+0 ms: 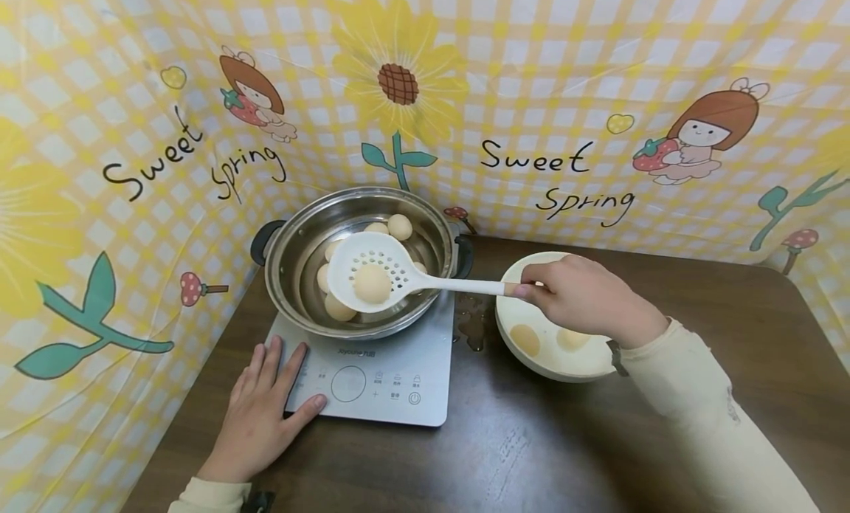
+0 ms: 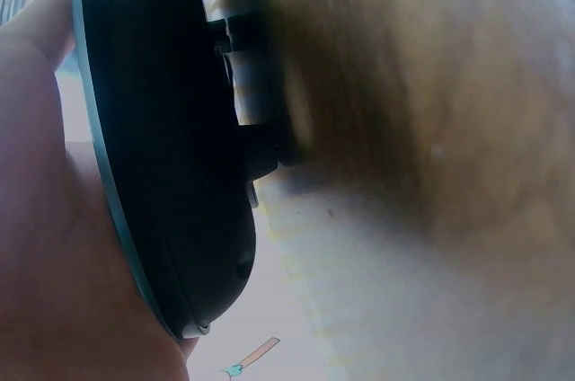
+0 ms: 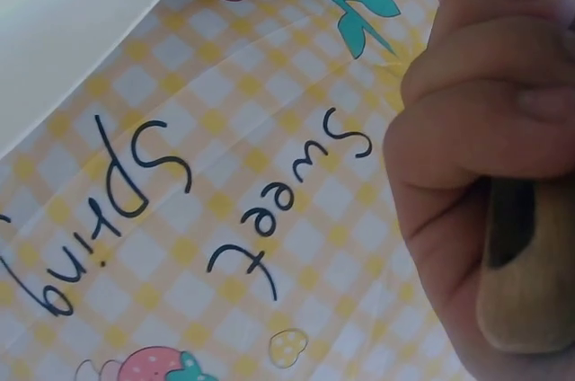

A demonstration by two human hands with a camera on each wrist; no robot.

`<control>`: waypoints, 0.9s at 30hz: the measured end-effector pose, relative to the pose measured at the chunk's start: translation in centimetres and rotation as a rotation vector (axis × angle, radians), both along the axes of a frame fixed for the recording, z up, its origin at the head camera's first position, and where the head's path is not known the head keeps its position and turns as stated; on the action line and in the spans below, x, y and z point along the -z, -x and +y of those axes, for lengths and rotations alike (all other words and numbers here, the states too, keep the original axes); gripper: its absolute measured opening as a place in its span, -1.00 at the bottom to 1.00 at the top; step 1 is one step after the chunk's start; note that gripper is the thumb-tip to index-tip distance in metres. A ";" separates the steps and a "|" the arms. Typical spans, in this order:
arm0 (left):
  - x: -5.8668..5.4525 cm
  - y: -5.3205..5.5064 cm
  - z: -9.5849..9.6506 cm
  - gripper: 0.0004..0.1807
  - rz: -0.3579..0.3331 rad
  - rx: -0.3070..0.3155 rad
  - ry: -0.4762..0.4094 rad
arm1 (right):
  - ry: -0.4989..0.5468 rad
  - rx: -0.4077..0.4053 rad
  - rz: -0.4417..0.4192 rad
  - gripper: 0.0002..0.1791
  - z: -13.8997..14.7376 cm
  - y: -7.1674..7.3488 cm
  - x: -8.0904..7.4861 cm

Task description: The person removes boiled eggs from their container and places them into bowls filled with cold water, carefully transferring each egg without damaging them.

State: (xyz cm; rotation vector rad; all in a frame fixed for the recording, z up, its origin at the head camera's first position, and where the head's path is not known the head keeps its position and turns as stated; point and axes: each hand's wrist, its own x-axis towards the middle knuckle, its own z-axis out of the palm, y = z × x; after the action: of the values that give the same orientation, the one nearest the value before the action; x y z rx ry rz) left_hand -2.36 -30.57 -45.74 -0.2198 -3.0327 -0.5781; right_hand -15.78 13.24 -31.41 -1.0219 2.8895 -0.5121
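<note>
In the head view my right hand [image 1: 584, 295] grips the wooden handle end of a white slotted spoon [image 1: 458, 284]. The spoon's bowl, with one egg [image 1: 372, 284] lying in it, is over the steel pot [image 1: 292, 306]. Several more eggs, such as one at the back [image 1: 400, 226], are inside the pot. My left hand [image 1: 262, 402] rests with spread fingers on the left edge of the induction cooker [image 1: 425, 358] under the pot. The right wrist view shows fingers [image 3: 485, 129] curled round the wooden handle [image 3: 526, 309].
A white bowl [image 1: 508, 336] stands right of the cooker, below my right forearm, with two eggs visible in it. Some water [image 1: 473, 328] has spilled on the brown table [image 1: 478, 454] between cooker and bowl. A checked cloth [image 1: 531, 77] hangs behind and at the left.
</note>
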 end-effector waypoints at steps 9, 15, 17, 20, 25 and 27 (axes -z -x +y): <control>-0.1 0.0 0.2 -0.08 -0.012 -0.011 0.011 | 0.056 0.074 -0.063 -0.76 2.0 -0.5 0.3; -0.2 0.1 0.3 -0.08 -0.013 -0.011 0.018 | 0.107 0.095 -0.039 -0.75 3.7 -1.1 0.5; -0.2 0.1 0.3 -0.08 -0.012 -0.010 0.018 | 0.116 0.101 -0.033 -0.74 4.4 -1.3 0.5; -0.2 0.1 0.4 -0.08 -0.010 -0.008 0.018 | 0.120 0.117 -0.038 -0.75 5.5 -1.7 0.4; -0.2 0.1 0.4 -0.08 -0.007 -0.010 0.020 | 0.116 0.166 -0.069 -0.75 7.8 -2.6 0.3; -0.1 0.1 0.4 -0.08 -0.008 -0.012 0.022 | 0.110 0.188 -0.071 -0.75 8.9 -3.0 0.3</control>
State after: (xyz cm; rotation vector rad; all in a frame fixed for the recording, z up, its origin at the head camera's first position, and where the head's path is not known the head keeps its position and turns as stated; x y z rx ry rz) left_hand -2.46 -30.15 -45.61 -0.2009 -3.0470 -0.5458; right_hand -12.79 22.13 -31.70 -0.7284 2.9376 -0.7092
